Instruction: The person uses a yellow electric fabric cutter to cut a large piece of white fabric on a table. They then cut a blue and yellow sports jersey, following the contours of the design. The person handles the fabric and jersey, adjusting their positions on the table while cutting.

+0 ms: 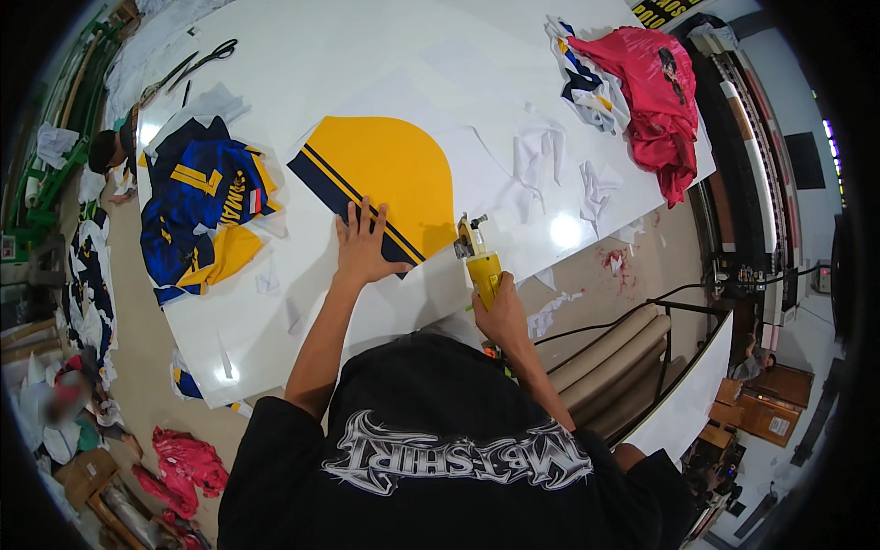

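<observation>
A yellow cloth panel with a navy striped band along one edge lies flat on the white table. My left hand rests on its banded edge, fingers spread and pressing down. In my right hand is a yellow electric rotary cutter, gripped by its body. The cutter's metal head stands at the panel's right edge, beside the lower part of its curve. White cloth surrounds the panel on its far and right sides.
Blue and yellow jersey pieces lie at left, with black scissors beyond. Red cloth is heaped at the far right corner, near white scraps. A black cable runs off right above brown rolls. People are at left.
</observation>
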`<state>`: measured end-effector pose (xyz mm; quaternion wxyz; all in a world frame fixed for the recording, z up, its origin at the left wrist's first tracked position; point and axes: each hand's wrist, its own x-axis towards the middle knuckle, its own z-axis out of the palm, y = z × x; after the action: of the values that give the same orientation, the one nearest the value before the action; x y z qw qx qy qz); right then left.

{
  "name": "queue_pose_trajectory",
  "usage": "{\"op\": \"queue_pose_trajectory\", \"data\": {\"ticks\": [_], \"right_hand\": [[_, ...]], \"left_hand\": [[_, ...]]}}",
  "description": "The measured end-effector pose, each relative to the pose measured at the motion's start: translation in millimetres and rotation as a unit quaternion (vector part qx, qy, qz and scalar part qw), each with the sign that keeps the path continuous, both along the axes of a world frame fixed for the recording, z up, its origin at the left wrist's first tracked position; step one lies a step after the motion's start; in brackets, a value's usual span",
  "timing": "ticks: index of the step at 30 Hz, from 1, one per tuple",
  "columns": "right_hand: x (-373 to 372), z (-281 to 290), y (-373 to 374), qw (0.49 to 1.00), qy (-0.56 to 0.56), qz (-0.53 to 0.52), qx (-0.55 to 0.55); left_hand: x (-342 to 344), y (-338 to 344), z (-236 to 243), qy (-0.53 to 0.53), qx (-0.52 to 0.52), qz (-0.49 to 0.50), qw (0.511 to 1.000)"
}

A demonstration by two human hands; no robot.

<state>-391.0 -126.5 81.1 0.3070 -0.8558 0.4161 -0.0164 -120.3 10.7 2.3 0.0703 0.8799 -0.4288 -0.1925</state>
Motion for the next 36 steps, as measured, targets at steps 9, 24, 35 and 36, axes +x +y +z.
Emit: {"op": "queue_pose_trajectory", "data": {"ticks": [9, 24, 35, 36], "right_hand": [[12.1, 6.7, 4.0, 0.999, 0.030, -0.021, 0.022], [59.2, -1.5, -23.4, 1.000, 0.021, -0.022, 0.000], [91.1, -0.7, -69.3, 0.999, 0.042, 0.015, -0.011], [93.9, 0.1, -73.7, 0.999, 0.037, 0.022, -0.012]], "left_hand": [[-0.5, 1.9, -1.7, 0.018, -0.014, 0.005, 1.000], [-1.3, 2.7, 3.1, 0.023, -0.014, 0.015, 1.000], [-2.6, 3.6, 5.3, 0.020, -0.035, 0.021, 0.999], [-2.7, 3.0, 5.9, 0.018, -0.035, 0.021, 0.999]]}}
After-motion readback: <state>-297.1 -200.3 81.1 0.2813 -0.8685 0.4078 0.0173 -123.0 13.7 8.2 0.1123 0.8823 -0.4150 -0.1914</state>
